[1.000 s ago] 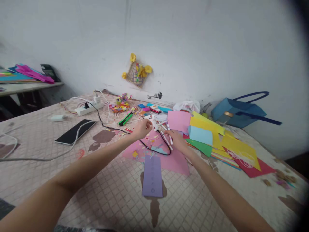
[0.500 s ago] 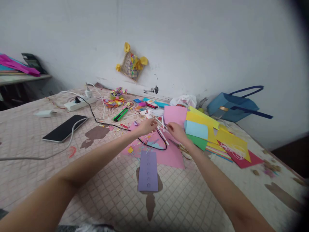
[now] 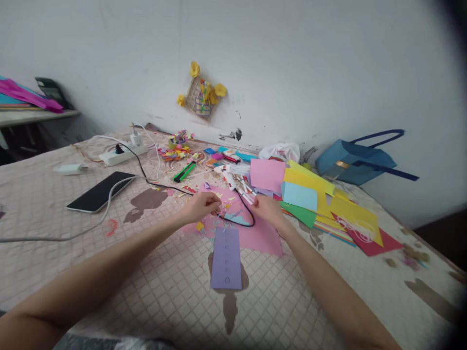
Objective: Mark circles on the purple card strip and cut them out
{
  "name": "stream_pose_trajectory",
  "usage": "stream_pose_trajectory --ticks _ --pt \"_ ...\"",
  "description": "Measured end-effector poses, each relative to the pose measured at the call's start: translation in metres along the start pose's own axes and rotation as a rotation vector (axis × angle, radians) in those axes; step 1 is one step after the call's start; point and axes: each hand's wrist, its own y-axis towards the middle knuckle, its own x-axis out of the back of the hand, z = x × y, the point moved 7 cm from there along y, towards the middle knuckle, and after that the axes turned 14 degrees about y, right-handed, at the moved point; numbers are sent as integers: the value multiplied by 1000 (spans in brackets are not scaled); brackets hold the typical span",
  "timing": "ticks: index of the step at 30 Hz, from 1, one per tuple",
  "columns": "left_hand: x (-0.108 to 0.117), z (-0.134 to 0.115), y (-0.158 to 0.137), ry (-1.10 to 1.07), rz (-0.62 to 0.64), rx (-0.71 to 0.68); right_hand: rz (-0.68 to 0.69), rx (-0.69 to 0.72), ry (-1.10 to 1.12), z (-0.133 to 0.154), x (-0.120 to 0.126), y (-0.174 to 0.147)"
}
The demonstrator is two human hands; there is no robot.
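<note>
In the head view, the purple card [image 3: 226, 262] lies flat, its far end over the pink sheet [image 3: 260, 239]. Beyond the card's left side, the left hand [image 3: 202, 206] curls, fingertips close together — any hold cannot be told. Beyond its right, the right hand [image 3: 268, 210] is half-curled — grip unclear. Farther beyond the card lies a white glue gun [image 3: 229, 180].

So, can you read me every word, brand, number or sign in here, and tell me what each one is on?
Wall: faint figures, perhaps "283", too pale to be sure.
Purple card: a column of round marks; I can't tell if any are letters.
White glue gun: any print is too small to read.
Nothing else is legible.
</note>
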Motion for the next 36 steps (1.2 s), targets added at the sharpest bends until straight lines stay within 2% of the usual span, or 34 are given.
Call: stream_pose_trajectory --ticks 5,10,13,19,24,28,31,36 --pt "-2 -2 -6 11 14 -4 -8 -16 -18 -11 11 17" --pt "-5 2 -13 45 6 -1 -38 -3 4 -14 10 38" --pt "-5 4 -17 69 7 -9 -48 27 49 -11 8 38" --pt "-3 0 -26 128 4 -34 8 76 150 -14 6 6" --pt "-4 1 -27 186 22 -37 63 63 231 -49 15 -32" --pt "-9 -1 -28 265 34 -39 86 52 302 -72 17 -51" --pt "-14 -10 -31 331 53 -69 109 75 361 -70 12 -56" --pt "-22 -19 -39 429 87 -131 122 124 402 -50 6 -57"
